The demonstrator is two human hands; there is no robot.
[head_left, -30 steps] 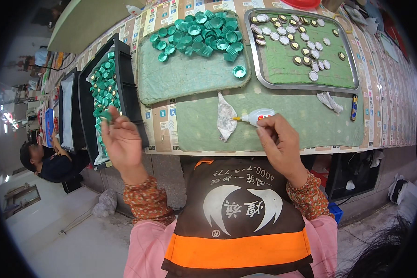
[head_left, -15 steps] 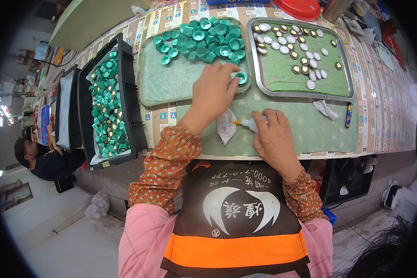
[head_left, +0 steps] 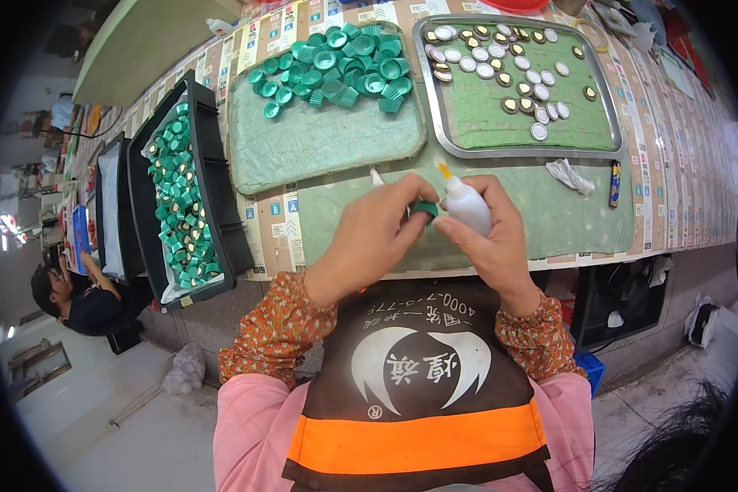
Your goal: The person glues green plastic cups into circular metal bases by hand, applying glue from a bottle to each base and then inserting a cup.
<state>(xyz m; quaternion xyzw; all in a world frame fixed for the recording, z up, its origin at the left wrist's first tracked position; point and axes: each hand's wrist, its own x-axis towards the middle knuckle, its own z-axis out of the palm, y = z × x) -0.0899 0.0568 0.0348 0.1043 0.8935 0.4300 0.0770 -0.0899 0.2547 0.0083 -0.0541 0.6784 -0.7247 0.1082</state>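
Close in front of me, my left hand [head_left: 373, 225] pinches a green fluted cup [head_left: 424, 210] between thumb and fingers. My right hand [head_left: 494, 234] is wrapped round a white squeeze bottle [head_left: 467, 207], its yellow nozzle tip pointing up and to the left. The cup and bottle are side by side, almost touching. Behind my left hand, a heap of green fluted cups [head_left: 324, 61] lies on a cloth-lined tray [head_left: 320, 152]. At the right, a metal-rimmed tray [head_left: 529, 153] carries several small round discs [head_left: 539, 131], some white, some dark with a pale centre.
A black crate [head_left: 230, 205] at the left holds many green cups with pale centres. Beside it stands another black crate [head_left: 116, 205]. A crumpled white cloth [head_left: 570, 175] and a small blue-yellow tube [head_left: 615, 184] lie at the right. Another person [head_left: 90, 295] sits at the far left.
My left hand has picked up the single green cup from the tray's near right and drawn it toward me. My right hand has raised the bottle and tipped its nozzle upward.
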